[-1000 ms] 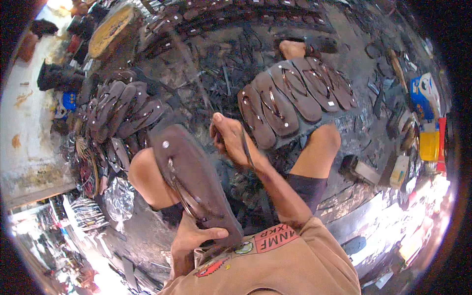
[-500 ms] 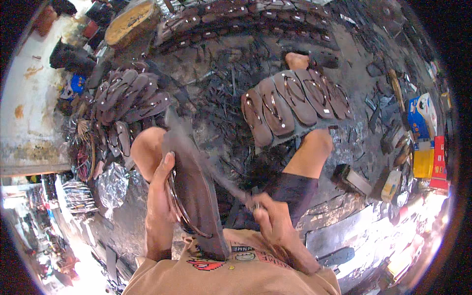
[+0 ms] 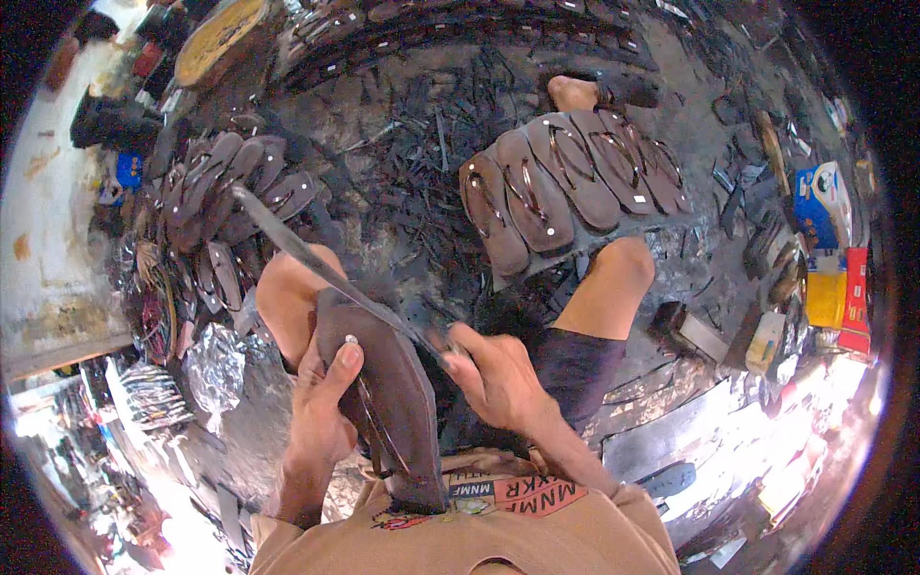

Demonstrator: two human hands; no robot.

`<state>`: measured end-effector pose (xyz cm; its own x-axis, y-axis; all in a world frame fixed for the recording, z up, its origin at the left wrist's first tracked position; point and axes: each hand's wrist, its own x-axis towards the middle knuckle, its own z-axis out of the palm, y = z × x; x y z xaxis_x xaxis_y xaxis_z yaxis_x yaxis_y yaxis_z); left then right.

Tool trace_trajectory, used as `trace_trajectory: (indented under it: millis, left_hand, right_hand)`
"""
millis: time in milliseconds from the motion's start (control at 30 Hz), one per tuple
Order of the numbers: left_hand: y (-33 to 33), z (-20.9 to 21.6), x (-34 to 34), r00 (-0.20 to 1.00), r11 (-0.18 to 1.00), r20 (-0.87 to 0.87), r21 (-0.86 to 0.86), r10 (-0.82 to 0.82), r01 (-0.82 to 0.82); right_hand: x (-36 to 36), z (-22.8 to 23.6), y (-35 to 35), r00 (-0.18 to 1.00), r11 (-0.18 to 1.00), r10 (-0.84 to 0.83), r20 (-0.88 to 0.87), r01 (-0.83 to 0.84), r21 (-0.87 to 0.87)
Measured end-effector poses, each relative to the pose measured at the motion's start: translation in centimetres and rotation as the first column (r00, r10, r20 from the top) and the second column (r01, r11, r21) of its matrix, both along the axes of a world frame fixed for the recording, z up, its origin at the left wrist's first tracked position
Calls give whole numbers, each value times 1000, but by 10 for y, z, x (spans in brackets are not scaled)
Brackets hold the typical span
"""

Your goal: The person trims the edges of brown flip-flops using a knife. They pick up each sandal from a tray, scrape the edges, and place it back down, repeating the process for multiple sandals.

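Note:
My left hand (image 3: 327, 407) grips a dark brown flip-flop (image 3: 393, 393) by its left side, thumb on top close to a pale round dot. The heel end of the flip-flop rests against my shirt, and its far end lies by my left knee. In my right hand (image 3: 503, 379) is the handle end of a long knife (image 3: 311, 257); my fingers wrap round it and hide most of the handle. The narrow grey blade slants up and left across the far end of the flip-flop, its tip out beyond my left knee. Whether the edge touches the sole I cannot tell.
Several finished-looking flip-flops (image 3: 532, 196) lie in a row on a board beyond my right knee. A heap of flip-flops (image 3: 225, 177) is at the left, more rows at the back. Dark scraps (image 3: 402, 192) litter the floor. A block-shaped tool (image 3: 692, 337) and boxes (image 3: 822, 211) stand right.
The knife has moved left and away from me, its blade now across the flip-flop's far end. My right hand has risen and shifted left; my left thumb has moved onto the sole's top.

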<state>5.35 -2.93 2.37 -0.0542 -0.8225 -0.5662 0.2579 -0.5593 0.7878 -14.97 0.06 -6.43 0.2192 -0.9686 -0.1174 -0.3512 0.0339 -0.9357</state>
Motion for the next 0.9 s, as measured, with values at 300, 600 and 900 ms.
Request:
trace_trajectory:
  millis: [300,600,900]
  left_hand:
    - [-12,30,28,955,959,108,-23,-277,281]
    - [41,32,31,857,875,185,173,-480,453]
    - [24,43,7,438,484,211,297,-874,823]
  right_hand:
    - [-25,13,-41,983,987,-157,97,160,-27]
    - [-68,21,159,991,987,132,9,-132,88]
    - [-28,9,69,961,947,268,70,-276,167]
